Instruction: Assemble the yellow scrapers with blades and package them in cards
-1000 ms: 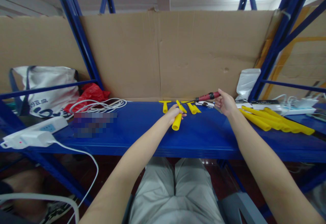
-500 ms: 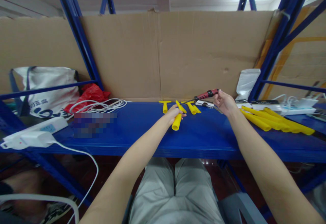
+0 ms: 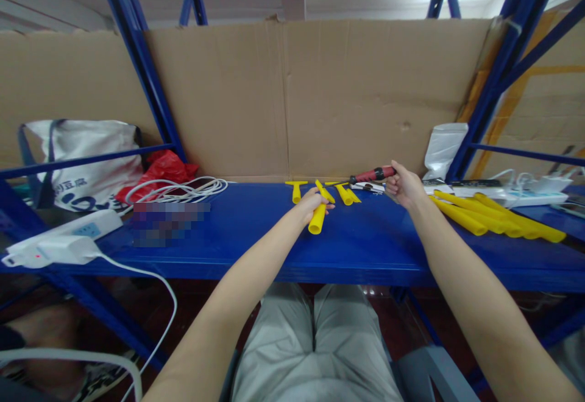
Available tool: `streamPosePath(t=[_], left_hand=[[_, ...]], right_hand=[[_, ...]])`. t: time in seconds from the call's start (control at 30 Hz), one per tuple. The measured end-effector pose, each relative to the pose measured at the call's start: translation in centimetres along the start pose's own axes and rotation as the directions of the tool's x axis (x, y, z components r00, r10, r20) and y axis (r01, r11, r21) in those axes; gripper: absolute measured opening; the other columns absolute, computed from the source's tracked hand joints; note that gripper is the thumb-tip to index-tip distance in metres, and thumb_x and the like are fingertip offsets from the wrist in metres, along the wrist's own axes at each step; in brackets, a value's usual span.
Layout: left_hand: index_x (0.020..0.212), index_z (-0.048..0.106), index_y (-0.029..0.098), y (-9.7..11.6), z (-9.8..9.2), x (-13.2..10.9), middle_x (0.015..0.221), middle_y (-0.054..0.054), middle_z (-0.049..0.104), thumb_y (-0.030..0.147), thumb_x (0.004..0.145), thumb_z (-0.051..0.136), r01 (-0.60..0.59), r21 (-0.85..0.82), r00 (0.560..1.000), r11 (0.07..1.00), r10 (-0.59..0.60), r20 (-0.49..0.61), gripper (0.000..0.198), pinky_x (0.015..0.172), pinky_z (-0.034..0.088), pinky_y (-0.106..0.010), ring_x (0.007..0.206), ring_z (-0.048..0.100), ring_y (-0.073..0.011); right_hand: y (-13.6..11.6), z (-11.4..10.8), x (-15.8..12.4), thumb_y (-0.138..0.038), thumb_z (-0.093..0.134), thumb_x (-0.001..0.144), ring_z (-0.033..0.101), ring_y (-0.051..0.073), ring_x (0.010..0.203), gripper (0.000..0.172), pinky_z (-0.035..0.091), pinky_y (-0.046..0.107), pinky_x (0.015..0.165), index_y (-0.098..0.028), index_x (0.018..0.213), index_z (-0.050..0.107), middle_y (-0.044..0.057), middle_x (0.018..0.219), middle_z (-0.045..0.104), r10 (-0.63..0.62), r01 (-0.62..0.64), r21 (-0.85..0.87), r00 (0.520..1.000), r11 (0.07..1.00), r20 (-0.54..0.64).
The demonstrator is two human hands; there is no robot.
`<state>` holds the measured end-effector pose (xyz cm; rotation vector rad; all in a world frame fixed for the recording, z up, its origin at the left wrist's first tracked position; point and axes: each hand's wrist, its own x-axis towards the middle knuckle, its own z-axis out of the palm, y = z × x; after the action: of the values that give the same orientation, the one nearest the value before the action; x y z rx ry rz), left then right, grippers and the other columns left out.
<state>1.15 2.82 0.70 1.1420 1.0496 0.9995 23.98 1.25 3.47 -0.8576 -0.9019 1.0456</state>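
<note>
My left hand (image 3: 313, 206) is closed round a yellow T-shaped piece (image 3: 316, 222), whose round open end faces me. My right hand (image 3: 404, 185) grips the handle end of a red and black screwdriver (image 3: 372, 175). Its thin shaft points left, towards the top of the held yellow piece; whether the tip touches it is too small to tell. One yellow T-shaped piece (image 3: 297, 191) lies behind my left hand. More yellow pieces (image 3: 345, 195) lie just right of it, beside a small black and white item (image 3: 368, 187).
Several long yellow tubes (image 3: 475, 216) lie at the right of the blue table (image 3: 256, 231). Power strips (image 3: 534, 198) stand behind them. At left are a cloth bag (image 3: 91, 158), red plastic (image 3: 159, 173), coiled white cable (image 3: 196, 190) and a white power strip (image 3: 68, 234).
The screwdriver handle has tilted to lie nearer level, its right end a little lower. My right hand's grip on it has shifted slightly. My left hand has stayed in place.
</note>
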Motion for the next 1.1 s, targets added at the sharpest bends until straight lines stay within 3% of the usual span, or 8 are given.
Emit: streamPosePath(t=[0.1, 0.23, 0.37, 0.6, 0.73, 0.97, 1.1], left_hand=[[0.132, 0.032, 0.017, 0.02, 0.05, -0.02, 0.107, -0.014, 0.063, -0.009, 0.074, 0.042, 0.001, 0.007, 1.000, 1.000, -0.001, 0.002, 0.064, 0.040, 0.041, -0.018, 0.061, 0.067, -0.0149], [0.132, 0.033, 0.018, -0.06, 0.04, 0.01, 0.106, -0.013, 0.064, -0.008, 0.075, 0.043, -0.006, 0.014, 1.000, 1.000, 0.006, 0.004, 0.063, 0.041, 0.042, -0.018, 0.063, 0.067, -0.0148], [0.131, 0.035, 0.019, -0.17, -0.02, 0.15, 0.103, -0.012, 0.065, -0.007, 0.075, 0.048, -0.008, 0.004, 1.000, 1.000, 0.008, 0.004, 0.063, 0.043, 0.043, -0.018, 0.060, 0.067, -0.0145], [0.129, 0.035, 0.018, -0.03, 0.05, 0.00, 0.103, -0.013, 0.064, -0.007, 0.075, 0.046, -0.004, 0.008, 1.000, 1.000, 0.004, -0.009, 0.060, 0.041, 0.041, -0.018, 0.060, 0.067, -0.0145], [0.129, 0.036, 0.017, 0.09, 0.13, -0.22, 0.104, -0.012, 0.064, -0.008, 0.075, 0.043, -0.007, 0.010, 1.000, 1.000, 0.007, -0.007, 0.060, 0.041, 0.041, -0.017, 0.062, 0.067, -0.0148], [0.130, 0.034, 0.018, 0.05, 0.10, -0.21, 0.104, -0.012, 0.064, -0.008, 0.075, 0.044, -0.001, 0.006, 1.000, 1.000, 0.001, -0.005, 0.062, 0.041, 0.041, -0.018, 0.061, 0.067, -0.0142], [0.132, 0.033, 0.018, -0.04, 0.04, -0.05, 0.104, -0.012, 0.064, -0.008, 0.074, 0.044, 0.003, 0.014, 1.000, 1.000, -0.003, -0.017, 0.065, 0.042, 0.041, -0.018, 0.059, 0.066, -0.0138]], right_hand=[[-0.44, 0.24, -0.42, -0.039, 0.057, 0.084, 0.038, 0.006, 0.034, 0.025, 0.031, 0.017, 0.032, -0.019, 0.069, 0.051, -0.005, 0.043, 0.047, 0.031, -0.033, 0.050, 0.999, 0.998, 0.034], [-0.68, 0.50, -0.72, -0.031, 0.057, 0.085, 0.048, 0.006, 0.043, 0.022, 0.042, 0.017, 0.042, -0.019, 0.068, 0.050, -0.002, 0.057, 0.059, -0.024, 0.020, 0.066, 0.998, 0.998, 0.055], [-0.48, 0.52, -0.67, -0.034, 0.062, 0.082, 0.040, 0.005, 0.038, 0.026, 0.036, 0.017, 0.037, -0.020, 0.067, 0.047, -0.005, 0.053, 0.051, -0.059, 0.057, 0.039, 0.996, 0.998, 0.070], [-0.16, 0.29, -0.14, -0.036, 0.059, 0.082, 0.033, 0.005, 0.034, 0.028, 0.027, 0.018, 0.031, -0.020, 0.064, 0.045, -0.006, 0.043, 0.042, 0.030, -0.030, 0.020, 0.999, 0.999, -0.013], [-0.14, 0.09, -0.13, -0.041, 0.060, 0.080, 0.030, 0.006, 0.031, 0.029, 0.025, 0.019, 0.030, -0.021, 0.065, 0.046, -0.008, 0.038, 0.036, 0.044, -0.044, 0.008, 0.999, 0.999, 0.022], [-0.63, 0.73, -0.78, -0.033, 0.060, 0.083, 0.048, 0.006, 0.042, 0.019, 0.040, 0.016, 0.041, -0.020, 0.073, 0.051, -0.004, 0.055, 0.057, -0.043, 0.040, 0.057, 0.998, 0.998, 0.054], [-0.44, 0.58, -0.64, -0.033, 0.063, 0.081, 0.044, 0.005, 0.040, 0.022, 0.038, 0.016, 0.039, -0.021, 0.071, 0.048, -0.006, 0.054, 0.054, -0.051, 0.050, 0.017, 0.997, 0.999, 0.057]])
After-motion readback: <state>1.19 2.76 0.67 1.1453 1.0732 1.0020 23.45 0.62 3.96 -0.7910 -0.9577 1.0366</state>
